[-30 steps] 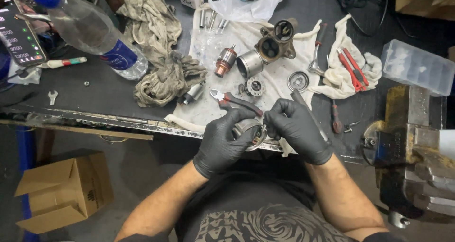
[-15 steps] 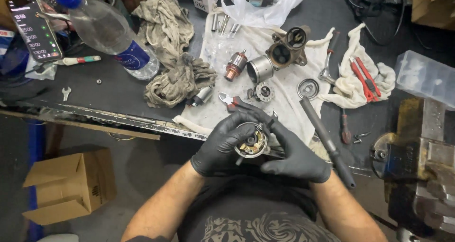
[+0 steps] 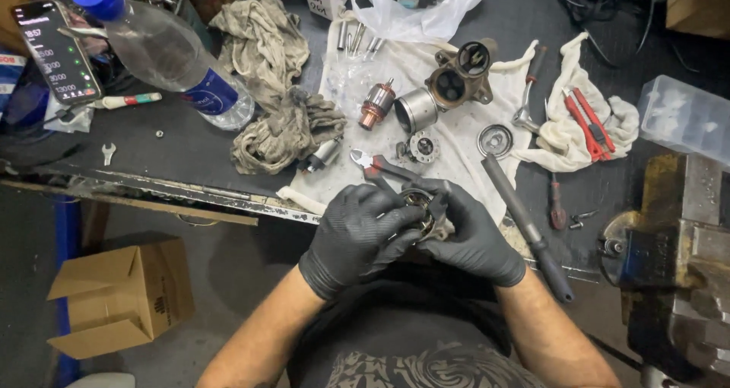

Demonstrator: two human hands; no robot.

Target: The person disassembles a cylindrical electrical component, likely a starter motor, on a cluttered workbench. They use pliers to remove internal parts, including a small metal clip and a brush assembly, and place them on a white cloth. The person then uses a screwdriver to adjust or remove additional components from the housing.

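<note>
Both hands gloved in black, at the near edge of the bench. Left hand [image 3: 357, 236] cupped around a small round metal part [image 3: 419, 205], fingers curled and pressed against its side. Right hand [image 3: 471, 232] closed on the same part from the other side, fingertips [image 3: 437, 194] wrapped over its rim. Part held between the two sets of fingers, just above the white cloth [image 3: 456, 141]. Open round face turned up toward the camera; long axis cannot be told, most of the body hidden by the gloves. Red-handled pliers [image 3: 380, 164] just beyond the left fingers. Long dark bar [image 3: 525, 224] just beside the right hand.
</note>
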